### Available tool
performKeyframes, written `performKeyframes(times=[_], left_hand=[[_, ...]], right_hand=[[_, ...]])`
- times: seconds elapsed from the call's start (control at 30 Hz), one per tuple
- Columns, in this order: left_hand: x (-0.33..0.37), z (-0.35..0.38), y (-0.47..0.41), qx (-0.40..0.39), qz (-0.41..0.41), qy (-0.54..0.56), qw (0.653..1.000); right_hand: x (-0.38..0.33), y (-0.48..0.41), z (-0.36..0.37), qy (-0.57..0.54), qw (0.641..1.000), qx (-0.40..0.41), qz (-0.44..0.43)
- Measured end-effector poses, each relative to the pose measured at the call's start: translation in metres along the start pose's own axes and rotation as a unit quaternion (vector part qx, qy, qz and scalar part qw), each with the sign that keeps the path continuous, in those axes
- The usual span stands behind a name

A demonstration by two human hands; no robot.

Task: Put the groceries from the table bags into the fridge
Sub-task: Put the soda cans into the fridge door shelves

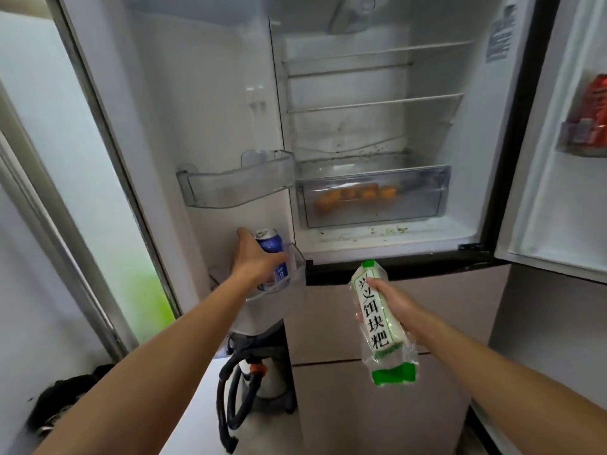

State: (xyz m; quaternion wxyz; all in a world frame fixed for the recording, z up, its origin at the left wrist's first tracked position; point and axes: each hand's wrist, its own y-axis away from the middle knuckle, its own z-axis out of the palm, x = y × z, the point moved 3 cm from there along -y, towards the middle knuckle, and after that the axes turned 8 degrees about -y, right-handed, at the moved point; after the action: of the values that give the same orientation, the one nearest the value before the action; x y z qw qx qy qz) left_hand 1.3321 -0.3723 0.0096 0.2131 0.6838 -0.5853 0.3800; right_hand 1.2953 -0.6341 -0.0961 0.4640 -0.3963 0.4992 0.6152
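One blue can (271, 246) in left hand (254, 261), packet (377, 326) in right hand (392, 302)

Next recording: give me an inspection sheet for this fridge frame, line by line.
Surface: fridge floor has dark specks below the drawer.
Job's things: blue can in the lower left door bin; green-white packet held below the fridge opening.
Clutter: orange items in the drawer; red cans in the right door.
Grippers: left hand grips the can; right hand grips the packet.
Cables: nothing seen; dark hose on a floor appliance.
Surroundings: both fridge doors open.
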Motion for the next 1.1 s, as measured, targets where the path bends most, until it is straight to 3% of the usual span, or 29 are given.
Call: performKeyframes(times=[0.17, 0.3, 0.4, 0.5, 0.6, 0.73, 0.93, 1.1], left_hand=[[0.007, 0.014, 0.002, 0.005, -0.014, -0.075, 0.997], [0.018, 0.013, 0.004, 0.071, -0.005, -0.124, 0.99], [0.033, 0.015, 0.015, 0.136, 0.037, -0.248, 0.958], [0.057, 0.025, 0.026, 0.202, 0.134, -0.342, 0.908], [0.086, 0.049, 0.026, 0.211, 0.2, -0.351, 0.89], [0.12, 0.084, 0.007, 0.196, 0.237, -0.31, 0.899], [0.141, 0.13, -0.061, 0.18, 0.218, -0.305, 0.909], [0.154, 0.155, -0.134, 0.194, 0.192, -0.321, 0.907]], right_hand=[[-0.012, -0.033, -0.018, 0.003, 0.998, -0.061, 0.032], [-0.017, -0.051, -0.036, 0.003, 0.997, -0.072, 0.032], [-0.021, -0.061, -0.047, 0.037, 0.997, -0.07, 0.027], [-0.031, -0.069, -0.056, 0.059, 0.994, -0.085, 0.036], [-0.057, -0.076, -0.068, 0.059, 0.993, -0.102, 0.018], [-0.104, -0.095, -0.089, 0.026, 0.995, -0.098, -0.014], [-0.18, -0.138, -0.117, 0.013, 0.996, -0.05, -0.075], [-0.247, -0.2, -0.118, -0.052, 0.995, -0.034, -0.074]])
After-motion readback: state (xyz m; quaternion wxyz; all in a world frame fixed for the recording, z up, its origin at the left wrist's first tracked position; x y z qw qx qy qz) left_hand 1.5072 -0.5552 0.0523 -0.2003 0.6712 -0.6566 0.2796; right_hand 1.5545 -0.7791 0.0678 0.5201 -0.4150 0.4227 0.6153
